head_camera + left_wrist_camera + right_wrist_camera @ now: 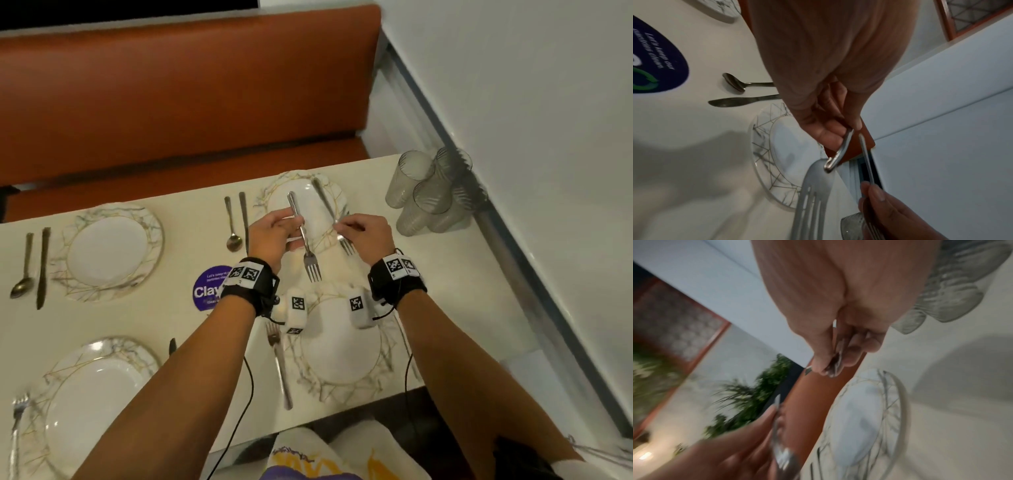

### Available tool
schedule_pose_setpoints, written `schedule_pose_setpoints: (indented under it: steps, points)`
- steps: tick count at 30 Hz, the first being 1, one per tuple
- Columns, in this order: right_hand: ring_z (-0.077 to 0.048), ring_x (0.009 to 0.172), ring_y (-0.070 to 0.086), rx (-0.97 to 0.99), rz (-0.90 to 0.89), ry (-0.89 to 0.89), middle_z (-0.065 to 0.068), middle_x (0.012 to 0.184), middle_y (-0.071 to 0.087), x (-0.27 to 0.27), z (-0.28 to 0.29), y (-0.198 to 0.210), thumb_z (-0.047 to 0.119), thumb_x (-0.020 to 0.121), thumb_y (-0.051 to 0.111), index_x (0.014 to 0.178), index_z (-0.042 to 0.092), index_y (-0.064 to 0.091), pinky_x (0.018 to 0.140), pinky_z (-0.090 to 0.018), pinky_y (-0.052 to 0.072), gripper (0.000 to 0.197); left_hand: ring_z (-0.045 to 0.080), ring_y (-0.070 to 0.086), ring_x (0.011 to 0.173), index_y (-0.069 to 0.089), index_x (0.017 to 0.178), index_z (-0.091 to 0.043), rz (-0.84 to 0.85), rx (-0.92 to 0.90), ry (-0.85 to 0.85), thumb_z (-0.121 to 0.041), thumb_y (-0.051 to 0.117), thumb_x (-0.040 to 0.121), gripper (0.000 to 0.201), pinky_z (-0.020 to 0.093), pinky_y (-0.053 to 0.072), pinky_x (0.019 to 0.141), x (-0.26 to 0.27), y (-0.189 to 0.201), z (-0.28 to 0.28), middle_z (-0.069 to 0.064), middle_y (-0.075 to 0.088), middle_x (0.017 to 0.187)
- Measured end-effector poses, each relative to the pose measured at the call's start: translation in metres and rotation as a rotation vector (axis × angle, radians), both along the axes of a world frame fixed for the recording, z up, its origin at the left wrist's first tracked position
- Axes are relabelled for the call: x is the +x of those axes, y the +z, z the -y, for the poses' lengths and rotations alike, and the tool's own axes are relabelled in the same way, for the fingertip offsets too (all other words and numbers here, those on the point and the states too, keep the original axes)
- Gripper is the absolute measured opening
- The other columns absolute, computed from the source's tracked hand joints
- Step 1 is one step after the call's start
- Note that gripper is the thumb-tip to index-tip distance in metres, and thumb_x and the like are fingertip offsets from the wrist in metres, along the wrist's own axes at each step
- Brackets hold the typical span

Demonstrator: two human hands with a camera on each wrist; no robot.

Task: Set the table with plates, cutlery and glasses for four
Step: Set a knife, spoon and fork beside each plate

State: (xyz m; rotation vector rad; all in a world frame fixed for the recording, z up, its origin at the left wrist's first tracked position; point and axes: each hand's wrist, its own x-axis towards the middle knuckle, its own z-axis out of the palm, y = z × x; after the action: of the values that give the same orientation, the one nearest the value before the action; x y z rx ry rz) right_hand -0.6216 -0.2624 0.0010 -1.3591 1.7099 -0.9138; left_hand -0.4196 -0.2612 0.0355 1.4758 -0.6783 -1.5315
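My left hand [289,233] pinches the handle of a steel fork [308,253], tines toward me, above the far right plate [274,202]. My right hand [344,228] grips a second fork [325,202] beside it, over the same plate. In the left wrist view the fingers [830,134] pinch the first fork [813,191], and the other fork's handle [865,160] crosses just beside it. The right wrist view is blurred; its fingers [855,352] are curled round a fork [836,363]. Clear ribbed glasses [428,192] stand clustered at the far right corner.
Three more marbled plates lie at far left [106,253], near left [92,387] and near right [342,346]. A spoon [232,222] and knife [244,219] lie left of the far right plate. A fork [279,366] lies by the near right plate. An orange bench [188,96] runs behind the table.
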Motion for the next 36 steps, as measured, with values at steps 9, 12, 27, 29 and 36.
schedule_pose_setpoints:
  steps: [9, 12, 27, 29, 36]
  points:
    - [-0.015, 0.065, 0.064, 0.218, -0.159, -0.202, -0.005, 0.081, 0.074, -0.048, 0.076, -0.068, 0.0, 0.088, 0.061, 0.087, 0.007, 0.08, 0.058, -0.01, 0.053, 0.02, 0.024, 0.071, 0.081, 0.072, 0.112, -0.005, 0.119, 0.092, -0.016, 0.001, 0.073, 0.091, 0.022, 0.032, 0.063, 0.067, -0.027, -0.031, 0.035, 0.013, 0.077, 0.094]
    - [-0.01, 0.055, 0.056, 0.274, -0.19, -0.195, -0.008, 0.079, 0.074, -0.053, 0.087, -0.084, 0.004, 0.089, 0.066, 0.09, 0.005, 0.08, 0.043, 0.0, 0.036, 0.013, 0.023, 0.072, 0.08, 0.072, 0.112, -0.005, 0.14, 0.12, -0.032, 0.0, 0.075, 0.09, 0.022, 0.032, 0.062, 0.068, -0.029, -0.04, 0.041, 0.012, 0.077, 0.091]
    - [-0.021, 0.07, 0.073, 0.346, -0.182, -0.165, -0.006, 0.075, 0.076, -0.057, 0.12, -0.101, 0.014, 0.085, 0.075, 0.08, 0.01, 0.079, 0.073, -0.034, 0.063, 0.008, 0.02, 0.069, 0.078, 0.073, 0.112, -0.004, 0.136, 0.141, -0.008, -0.002, 0.076, 0.089, 0.023, 0.038, 0.064, 0.074, -0.029, -0.051, 0.046, 0.01, 0.077, 0.09]
    - [-0.021, 0.069, 0.073, 0.363, -0.177, -0.165, -0.006, 0.074, 0.076, -0.056, 0.124, -0.102, 0.012, 0.085, 0.075, 0.079, 0.011, 0.079, 0.072, -0.035, 0.064, 0.007, 0.021, 0.07, 0.078, 0.072, 0.111, -0.005, 0.132, 0.139, -0.002, -0.002, 0.076, 0.089, 0.023, 0.039, 0.065, 0.075, -0.029, -0.05, 0.046, 0.01, 0.077, 0.09]
    - [-0.021, 0.067, 0.073, 0.349, -0.18, -0.151, -0.005, 0.072, 0.075, -0.057, 0.13, -0.105, 0.01, 0.085, 0.073, 0.076, 0.013, 0.078, 0.07, -0.035, 0.064, 0.011, 0.025, 0.069, 0.083, 0.071, 0.114, -0.004, 0.13, 0.135, 0.014, -0.002, 0.076, 0.09, 0.024, 0.039, 0.065, 0.076, -0.028, -0.05, 0.045, 0.012, 0.076, 0.093]
